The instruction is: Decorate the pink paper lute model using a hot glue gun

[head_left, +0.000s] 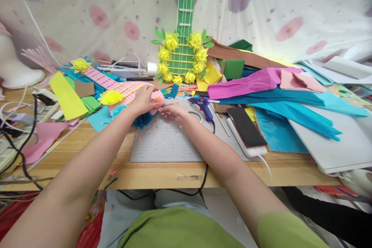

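A pink paper guitar (101, 79) lies slanted at the left of the cutting mat, with yellow paper flowers (111, 97) and blue paper flowers (143, 120) on it. My left hand (143, 100) reaches over its body, thumb and fingers closed on a coral paper flower (158, 102) near the right edge. Close beside it, my right hand (173, 112) has its fingers curled together at the guitar's edge. Whatever sits between those fingertips is too small to make out. A blue hot glue gun (204, 107) lies to the right of my right hand.
A green paper guitar (183, 60) with yellow flowers stands upright at the back. The grey cutting mat (165, 145) carries paper scraps and a tape roll (196, 116). At right are a phone (246, 127) and folded crepe paper (247, 83); cables (27, 139) run at left.
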